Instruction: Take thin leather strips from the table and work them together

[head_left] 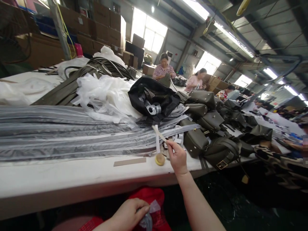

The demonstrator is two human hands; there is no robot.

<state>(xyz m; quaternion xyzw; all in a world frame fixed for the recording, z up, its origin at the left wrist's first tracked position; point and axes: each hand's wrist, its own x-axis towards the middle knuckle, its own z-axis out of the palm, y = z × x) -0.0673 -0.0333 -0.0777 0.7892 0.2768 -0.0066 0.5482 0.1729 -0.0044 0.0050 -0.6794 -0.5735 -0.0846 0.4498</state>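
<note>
Workshop floor, long white bench (72, 179) running left to right, cartons stacked at the back, other people seated at the far end working on their own pieces.

Right hand (177, 157) is out over the near edge of the bench, fingers pinched together on a thin flat stick (159, 133) that angles up and left over the sleeved straps (72, 134). Just left of that hand, near the bench's front edge, sits a small round tan disc (160, 159); can't tell what it is. A flat tan strip (130, 161) lies further left along the same edge.

Left hand (131, 214) is down below the bench edge, over something red (149, 197), fingers closed around a crumpled bit of clear plastic (150, 211).

Olive handbags (194, 141) are piled at the right end, touching one another, one hanging close to the near edge. Black bag (154, 96) and white plastic sheeting (103, 93) sit mid-bench behind the straps.

Risks as I read it:
- Stick grip is at the very end, fingertips only, so it could twist or drop if it snags on the slippery sleeves.
- Disc is near the edge; a wrist sweep could knock it off.
- Bag pile looks unstable; a nudge could slide one off the front.
</note>
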